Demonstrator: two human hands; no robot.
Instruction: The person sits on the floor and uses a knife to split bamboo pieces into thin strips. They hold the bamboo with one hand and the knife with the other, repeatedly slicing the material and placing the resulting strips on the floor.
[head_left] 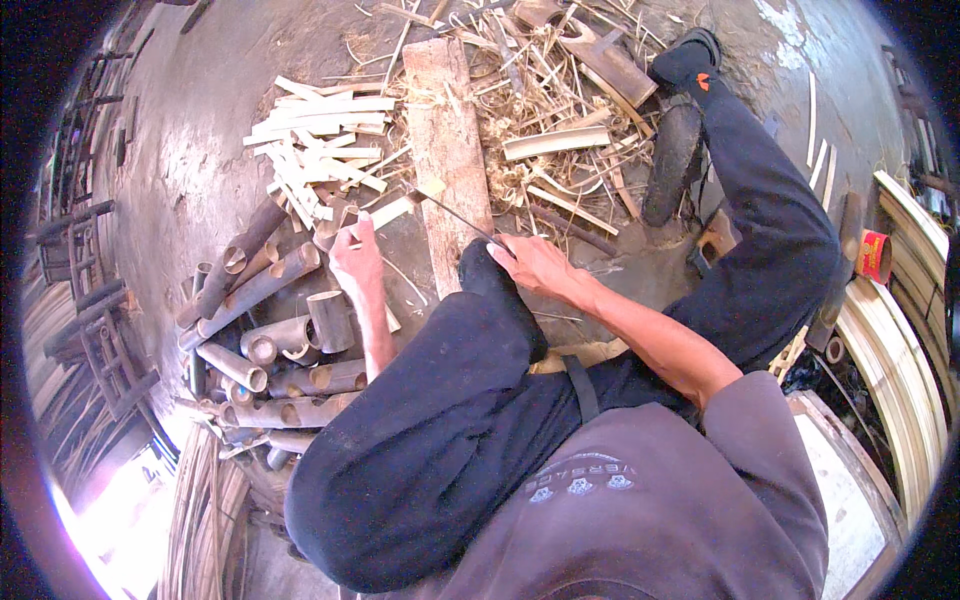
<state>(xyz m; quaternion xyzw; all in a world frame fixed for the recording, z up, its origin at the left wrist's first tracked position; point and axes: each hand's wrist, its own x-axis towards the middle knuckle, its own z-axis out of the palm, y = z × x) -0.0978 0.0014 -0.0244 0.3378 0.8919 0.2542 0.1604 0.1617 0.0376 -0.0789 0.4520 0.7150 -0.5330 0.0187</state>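
Note:
My left hand (357, 258) is closed around the near end of a pale bamboo strip (392, 212). The strip points away from me toward a worn wooden plank (435, 95). My right hand (537, 264) grips a knife, and its thin dark blade (455, 215) reaches left across the plank to the strip's far end. The blade appears to touch the strip there. My fingers hide the knife's handle. My bent leg lies in front, and its dark-covered foot (487, 272) rests on the plank's near end.
Pale cut bamboo strips (330, 125) lie piled left of the plank. Shavings (520, 90) and a split bamboo piece (556, 143) cover the floor to its right. Cut bamboo tubes (330, 322) are heaped at the left. A red can (873, 256) and long bamboo slats (890, 350) stand at right.

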